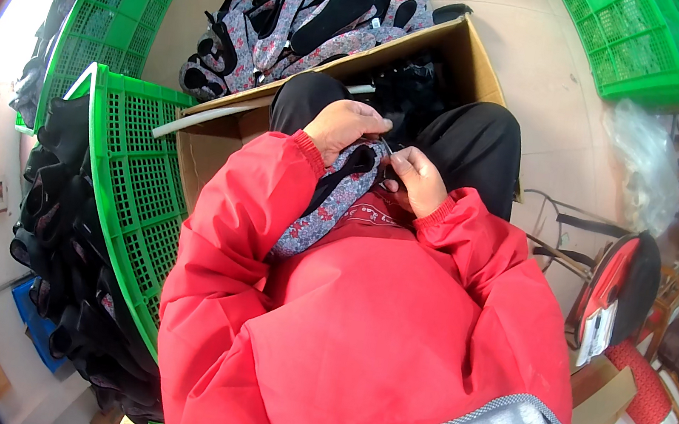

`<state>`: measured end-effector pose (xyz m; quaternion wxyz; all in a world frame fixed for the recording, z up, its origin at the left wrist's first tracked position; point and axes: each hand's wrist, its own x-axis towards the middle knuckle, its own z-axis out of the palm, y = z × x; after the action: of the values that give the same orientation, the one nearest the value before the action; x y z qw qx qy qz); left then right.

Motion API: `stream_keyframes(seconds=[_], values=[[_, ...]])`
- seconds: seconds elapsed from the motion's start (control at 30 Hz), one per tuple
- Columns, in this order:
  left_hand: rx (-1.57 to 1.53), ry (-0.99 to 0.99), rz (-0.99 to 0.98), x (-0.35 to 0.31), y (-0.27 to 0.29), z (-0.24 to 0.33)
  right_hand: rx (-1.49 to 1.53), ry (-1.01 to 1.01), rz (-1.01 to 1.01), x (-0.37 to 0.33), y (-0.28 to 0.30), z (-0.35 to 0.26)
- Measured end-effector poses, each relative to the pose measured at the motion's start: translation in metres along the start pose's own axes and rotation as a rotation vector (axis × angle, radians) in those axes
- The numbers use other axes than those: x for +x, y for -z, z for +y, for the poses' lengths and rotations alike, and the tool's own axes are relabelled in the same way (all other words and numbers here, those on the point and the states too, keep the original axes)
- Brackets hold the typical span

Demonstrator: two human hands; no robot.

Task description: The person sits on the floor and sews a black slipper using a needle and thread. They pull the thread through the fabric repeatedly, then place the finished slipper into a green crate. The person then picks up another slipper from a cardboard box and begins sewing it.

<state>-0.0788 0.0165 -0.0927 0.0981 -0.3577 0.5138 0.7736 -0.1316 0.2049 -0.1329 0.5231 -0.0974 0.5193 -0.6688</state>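
A grey floral cloth shoe (314,224) with black lining lies in my lap, slanting against my red smock. My left hand (340,129) is closed at its upper end, thumb and fingers pinched together just above the opening. Close by on the right, my right hand (419,181) has its thumb and fingers drawn together beside the same end. Something thin and small shows between the two hands, too small to name. The fingers hide part of the shoe's end.
A cardboard box (483,64) with dark items stands at my knees, a pale rod (213,120) across it. Beyond lies a pile of floral shoes (330,22). Green crates (137,185) full of black shoes (63,261) stand left. A round-backed chair (634,289) is on the right.
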Motion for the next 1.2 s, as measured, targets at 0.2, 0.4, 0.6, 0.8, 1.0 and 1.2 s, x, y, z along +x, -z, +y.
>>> stream_keyframes(seconds=[0.2, 0.4, 0.6, 0.8, 1.0, 1.2], values=[[1.050, -0.443, 0.256, -0.024, 0.010, 0.018, 0.106, 0.004, -0.045, -0.015, 0.000, -0.006], [0.767, -0.768, -0.159, -0.058, 0.016, 0.023, 0.200, 0.057, -0.107, -0.015, 0.000, 0.000], [0.934, -0.889, -0.197, -0.057, 0.012, 0.006, 0.212, 0.057, -0.122, -0.014, -0.001, 0.006], [0.936, -0.894, -0.024, -0.057, 0.007, -0.003, 0.197, 0.150, -0.101, -0.017, -0.005, 0.011], [0.742, -0.970, 0.312, -0.061, 0.000, -0.027, -0.295, 0.387, -0.002, -0.024, -0.018, 0.014], [0.728, -0.978, 0.375, -0.059, -0.002, -0.032, -0.595, 0.529, 0.150, -0.018, -0.029, 0.016]])
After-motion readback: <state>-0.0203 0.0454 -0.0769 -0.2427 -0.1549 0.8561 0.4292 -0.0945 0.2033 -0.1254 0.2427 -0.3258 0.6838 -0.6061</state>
